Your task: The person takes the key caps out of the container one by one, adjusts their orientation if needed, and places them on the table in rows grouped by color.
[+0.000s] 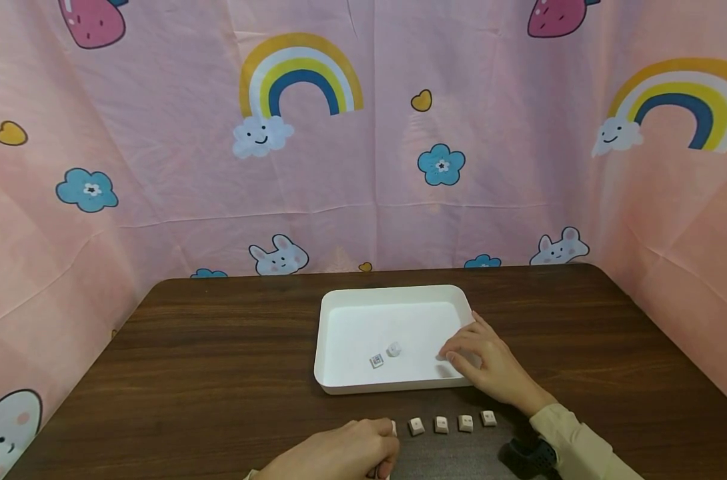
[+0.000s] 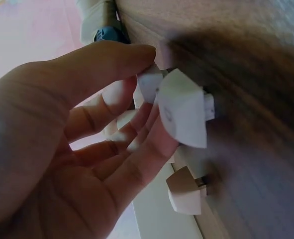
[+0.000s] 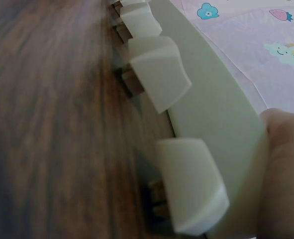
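Observation:
In the head view several white keycaps, each on a small switch, stand in a row along the front of the table. My left hand is at the row's left end. In the left wrist view its thumb and fingers pinch one keycap, while a nearer keycap overlaps the fingers. My right hand hovers over the right side of a white tray, fingers bent, with a small pale piece at the fingertips. Most of that hand is outside the right wrist view.
Inside the tray lie a small square switch-like piece and a clear, roundish piece. The dark wooden table extends on both sides. A pink patterned curtain hangs behind it. A dark band circles the right wrist.

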`<state>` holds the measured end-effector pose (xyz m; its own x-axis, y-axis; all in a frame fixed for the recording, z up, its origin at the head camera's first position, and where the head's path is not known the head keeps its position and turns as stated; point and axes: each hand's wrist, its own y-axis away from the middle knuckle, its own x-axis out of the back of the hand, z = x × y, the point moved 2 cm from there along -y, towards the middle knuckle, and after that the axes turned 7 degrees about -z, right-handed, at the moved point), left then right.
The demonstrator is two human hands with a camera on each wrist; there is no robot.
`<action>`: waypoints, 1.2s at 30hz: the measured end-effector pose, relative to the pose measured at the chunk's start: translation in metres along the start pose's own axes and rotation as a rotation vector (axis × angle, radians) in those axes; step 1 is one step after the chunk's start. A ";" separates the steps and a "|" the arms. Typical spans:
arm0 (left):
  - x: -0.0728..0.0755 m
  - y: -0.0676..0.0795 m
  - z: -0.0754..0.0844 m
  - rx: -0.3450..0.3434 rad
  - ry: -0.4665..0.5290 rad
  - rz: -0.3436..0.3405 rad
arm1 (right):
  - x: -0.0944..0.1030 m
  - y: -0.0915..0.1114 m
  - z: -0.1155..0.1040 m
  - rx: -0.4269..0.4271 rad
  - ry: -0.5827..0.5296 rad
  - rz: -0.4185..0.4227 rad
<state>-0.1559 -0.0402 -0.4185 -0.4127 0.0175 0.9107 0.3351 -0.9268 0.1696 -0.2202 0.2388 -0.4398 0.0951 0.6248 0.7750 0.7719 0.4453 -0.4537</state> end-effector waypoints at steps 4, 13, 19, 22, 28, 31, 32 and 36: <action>0.015 0.006 0.010 0.034 0.027 0.001 | 0.000 0.000 0.000 0.007 -0.003 0.003; 0.042 0.015 -0.003 0.087 0.114 0.233 | 0.000 0.000 0.000 0.007 -0.002 0.003; 0.047 0.014 -0.030 0.105 0.059 0.454 | 0.000 0.000 0.000 0.006 0.003 0.002; 0.044 0.012 -0.043 0.127 -0.025 0.554 | 0.000 0.000 0.000 0.017 0.004 0.007; 0.036 0.009 -0.058 0.152 -0.123 0.549 | 0.000 0.000 0.000 0.039 0.007 0.013; 0.032 0.007 -0.059 0.173 -0.122 0.477 | -0.001 0.000 0.000 0.046 0.008 0.014; 0.031 0.007 -0.059 0.186 -0.124 0.447 | -0.001 0.000 0.000 0.050 0.008 0.015; 0.027 0.006 -0.059 0.233 -0.133 0.354 | 0.000 0.000 -0.002 0.063 0.009 0.024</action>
<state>-0.2153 -0.0677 -0.4154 -0.1303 -0.2238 0.9659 0.6244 -0.7752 -0.0954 -0.2191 0.2375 -0.4394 0.1192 0.6304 0.7671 0.7281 0.4698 -0.4992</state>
